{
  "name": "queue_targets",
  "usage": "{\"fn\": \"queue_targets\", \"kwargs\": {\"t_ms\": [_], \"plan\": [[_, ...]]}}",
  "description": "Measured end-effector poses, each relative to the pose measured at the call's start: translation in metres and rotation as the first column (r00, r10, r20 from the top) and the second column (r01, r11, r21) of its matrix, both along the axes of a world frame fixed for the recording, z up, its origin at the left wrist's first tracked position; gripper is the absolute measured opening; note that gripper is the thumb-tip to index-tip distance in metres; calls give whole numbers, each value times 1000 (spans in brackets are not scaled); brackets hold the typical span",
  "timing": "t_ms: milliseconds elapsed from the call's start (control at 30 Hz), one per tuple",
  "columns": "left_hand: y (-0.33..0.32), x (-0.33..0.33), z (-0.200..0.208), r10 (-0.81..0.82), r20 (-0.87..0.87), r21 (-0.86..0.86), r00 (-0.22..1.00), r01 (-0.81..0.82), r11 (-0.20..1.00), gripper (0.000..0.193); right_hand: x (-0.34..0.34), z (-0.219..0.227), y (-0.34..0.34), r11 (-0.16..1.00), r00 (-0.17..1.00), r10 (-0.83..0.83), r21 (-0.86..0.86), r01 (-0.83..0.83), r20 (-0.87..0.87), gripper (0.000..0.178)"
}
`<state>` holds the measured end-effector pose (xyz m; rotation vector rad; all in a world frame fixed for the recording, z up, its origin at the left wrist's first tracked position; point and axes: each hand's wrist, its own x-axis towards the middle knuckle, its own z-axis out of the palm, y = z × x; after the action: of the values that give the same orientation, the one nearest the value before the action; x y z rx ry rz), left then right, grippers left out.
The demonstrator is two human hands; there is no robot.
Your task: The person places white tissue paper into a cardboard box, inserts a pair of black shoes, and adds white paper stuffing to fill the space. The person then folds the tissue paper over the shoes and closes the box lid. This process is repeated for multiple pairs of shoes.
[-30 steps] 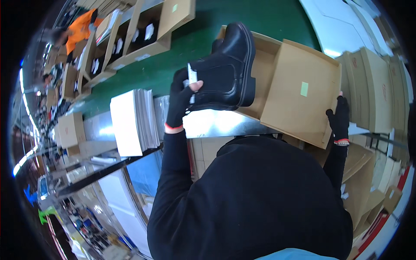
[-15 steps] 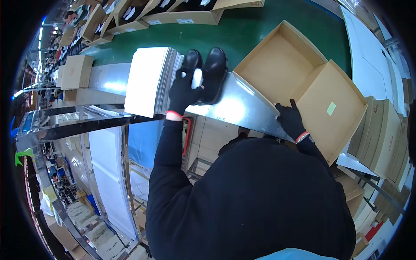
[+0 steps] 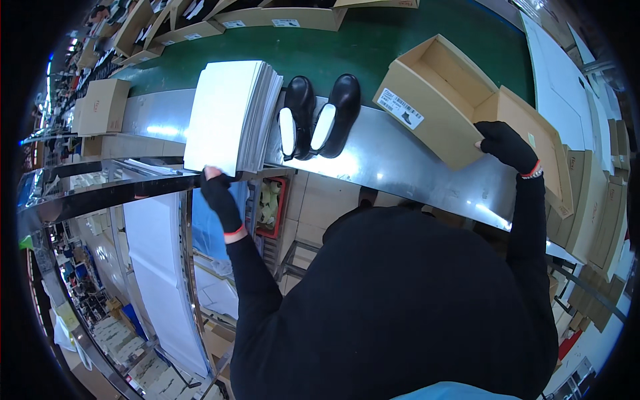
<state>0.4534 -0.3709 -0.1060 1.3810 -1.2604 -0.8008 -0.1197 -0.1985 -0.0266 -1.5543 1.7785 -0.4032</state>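
My left hand [image 3: 220, 200], in a dark fingerless glove, is closed at the near edge of a stack of white paper [image 3: 223, 110], its thumb over the edge. How many sheets it grips I cannot tell. Just right of the stack, a pair of black boots [image 3: 342, 107] rests on the metal table edge, toes away from me, with white inserts [image 3: 324, 127] in the openings. My right hand [image 3: 509, 147], gloved too, is closed on the wall of an open brown shoebox [image 3: 437, 100], which is tilted and shows its labelled end. The hinged lid [image 3: 533, 127] lies open to its right.
A green belt [image 3: 313, 50] runs beyond the metal ledge [image 3: 400, 173]. Open boxes [image 3: 287, 19] line its far side. A closed carton [image 3: 103, 107] stands at left, and more brown boxes [image 3: 587, 200] are stacked at right. A dark metal rail [image 3: 127, 190] crosses near my left hand.
My left hand has left the boots and moved down and left to the paper stack. My right hand has moved up and right, and the shoebox has turned and tilted.
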Motion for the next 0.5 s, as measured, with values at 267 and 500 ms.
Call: {"fn": "queue_targets", "kwargs": {"t_ms": [267,500], "plan": [[-4,145,37,213,-1,-131,977,-211,969,32,2,2,-3,986,999,20,164,-26,37,38],[-56,249,2,393,738,-104,549,-482,870,34,14,-158,66,944,963,12,314,-100,270,33]]}}
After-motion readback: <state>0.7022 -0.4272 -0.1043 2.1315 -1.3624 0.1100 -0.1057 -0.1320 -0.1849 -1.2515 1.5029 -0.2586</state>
